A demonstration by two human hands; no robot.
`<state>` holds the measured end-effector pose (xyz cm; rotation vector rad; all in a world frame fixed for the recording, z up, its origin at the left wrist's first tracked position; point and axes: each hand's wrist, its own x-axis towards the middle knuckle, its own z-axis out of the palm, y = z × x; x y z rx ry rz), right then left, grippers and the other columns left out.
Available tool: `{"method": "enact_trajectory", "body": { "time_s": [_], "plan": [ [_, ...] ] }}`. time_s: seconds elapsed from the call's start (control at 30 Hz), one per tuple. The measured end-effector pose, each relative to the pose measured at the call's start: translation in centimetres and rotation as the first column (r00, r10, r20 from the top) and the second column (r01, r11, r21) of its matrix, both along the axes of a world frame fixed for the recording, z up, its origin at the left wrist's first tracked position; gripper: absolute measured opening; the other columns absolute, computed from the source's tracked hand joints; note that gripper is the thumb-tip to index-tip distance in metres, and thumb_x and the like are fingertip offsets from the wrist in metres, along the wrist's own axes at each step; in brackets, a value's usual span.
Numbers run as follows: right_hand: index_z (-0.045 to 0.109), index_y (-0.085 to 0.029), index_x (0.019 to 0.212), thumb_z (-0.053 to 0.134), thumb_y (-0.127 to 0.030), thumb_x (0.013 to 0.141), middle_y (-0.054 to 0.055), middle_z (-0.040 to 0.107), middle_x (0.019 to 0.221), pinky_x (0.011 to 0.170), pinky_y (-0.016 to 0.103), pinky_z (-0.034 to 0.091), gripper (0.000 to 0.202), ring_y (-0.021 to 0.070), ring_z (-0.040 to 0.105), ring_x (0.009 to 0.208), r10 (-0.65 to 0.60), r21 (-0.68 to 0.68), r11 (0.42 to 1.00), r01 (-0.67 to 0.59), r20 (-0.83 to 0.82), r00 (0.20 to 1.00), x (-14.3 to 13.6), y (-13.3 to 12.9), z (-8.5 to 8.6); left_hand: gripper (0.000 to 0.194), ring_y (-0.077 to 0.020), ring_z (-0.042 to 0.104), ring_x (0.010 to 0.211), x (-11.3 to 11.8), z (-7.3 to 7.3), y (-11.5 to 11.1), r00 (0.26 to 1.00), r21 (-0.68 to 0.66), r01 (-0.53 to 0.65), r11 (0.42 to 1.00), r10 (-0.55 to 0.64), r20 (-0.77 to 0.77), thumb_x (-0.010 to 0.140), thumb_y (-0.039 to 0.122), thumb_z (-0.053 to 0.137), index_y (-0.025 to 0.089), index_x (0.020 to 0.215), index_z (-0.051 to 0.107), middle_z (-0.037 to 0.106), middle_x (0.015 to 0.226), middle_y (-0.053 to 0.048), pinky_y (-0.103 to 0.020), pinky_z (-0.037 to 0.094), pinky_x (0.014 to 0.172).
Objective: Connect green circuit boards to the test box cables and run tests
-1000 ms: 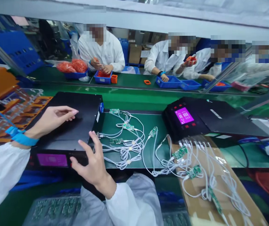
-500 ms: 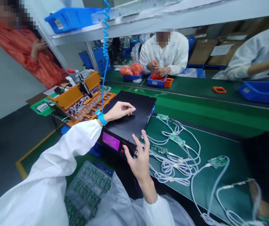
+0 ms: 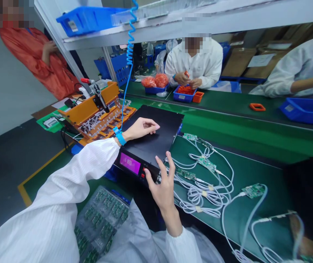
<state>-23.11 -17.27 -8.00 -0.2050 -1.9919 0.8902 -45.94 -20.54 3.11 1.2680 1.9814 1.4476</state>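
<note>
My left hand [image 3: 142,128], with a blue wrist strap [image 3: 119,136], rests over the black box [image 3: 156,120]. Its fingers are curled together; whether anything small is between them is hidden. At the box's front right corner, my right hand [image 3: 163,182] has its fingers spread and holds nothing. Its thumb is by the red buttons [image 3: 143,173], beside a lit magenta screen [image 3: 130,163] showing faint text. Just right of the box, green circuit boards [image 3: 207,164] lie on the green mat, joined to bundled white cables [image 3: 200,193].
An orange fixture [image 3: 99,117] with a clamp stands left of the box. A tray of circuit boards [image 3: 101,219] is below at the front. Across the bench, a person in white [image 3: 194,62] handles orange parts over a blue bin [image 3: 184,95]. A blue coiled cord [image 3: 130,47] hangs down.
Text has appeared on the magenta screen. The view has shifted slightly, while both my hands keep nearly the same pose. The person opposite has moved their hands a little.
</note>
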Motion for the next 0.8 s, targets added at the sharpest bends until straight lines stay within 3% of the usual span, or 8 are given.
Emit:
{"method": "enact_trajectory", "body": {
  "time_s": [0.8],
  "plan": [
    [0.050,-0.027,0.150,0.066,-0.029,0.100,0.016,0.032,0.168,0.122,0.063,0.043,0.053,0.0333,0.034,0.157,-0.021,-0.008,1.000,0.021,0.061,0.998,0.34,-0.27,0.26,0.048,-0.0139,0.065,0.065,-0.08,-0.06,-0.07,0.999,-0.012,-0.028,1.000,0.028,-0.043,0.080,0.058,0.081,0.012,0.091,0.078,0.073,0.074,-0.008,-0.025,0.055,0.066]
  ]
}}
